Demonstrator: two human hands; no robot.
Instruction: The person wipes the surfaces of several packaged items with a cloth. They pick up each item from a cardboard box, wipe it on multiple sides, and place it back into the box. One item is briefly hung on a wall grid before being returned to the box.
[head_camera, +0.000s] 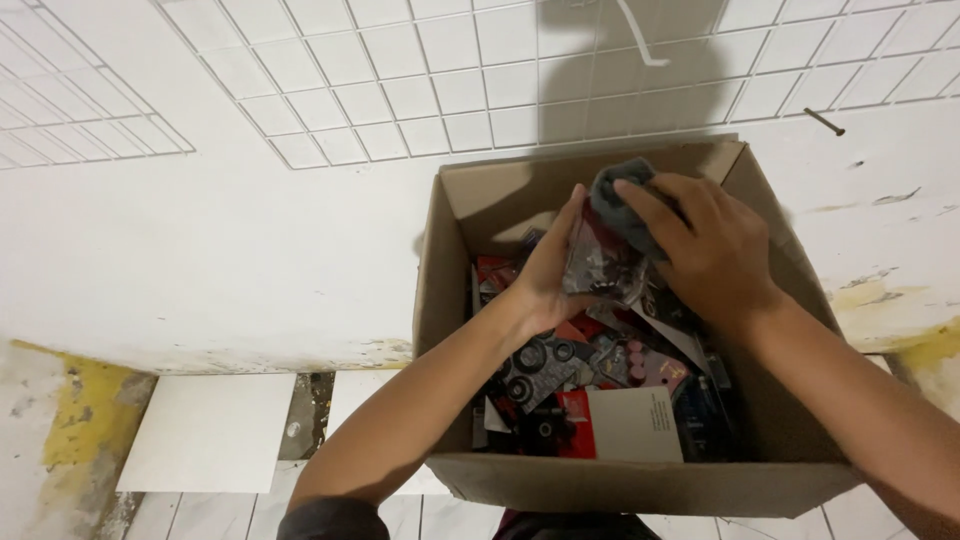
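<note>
Head view: you are looking down into an open cardboard box (455, 300) that stands against a white wall, with both your bare hands over its far end.
Left hand: your left hand (548, 272) is cupped with the palm turned inward, thumb and fingers pressed against the left side of a clear plastic packet (600, 265).
Right hand: your right hand (712, 248) comes over from the right, fingers curled and pinching a grey cloth (618, 200) against the top of that packet.
Packet: it is held between your two hands, above the heap and near the back wall of the box; dark small parts show through the plastic, though you cannot tell what they are.
Cloth: it lies on the packet's upper edge, partly under your right fingers.
Box contents: a loose heap of red, black and clear packets fills the bottom, with a white card (635, 425) lying flat near the front wall.
Surroundings: white tiles (430, 80) cover the upper wall, a nail (823, 122) sticks out at the right, and a pale slab (210, 432) lies on the floor left of the box.
</note>
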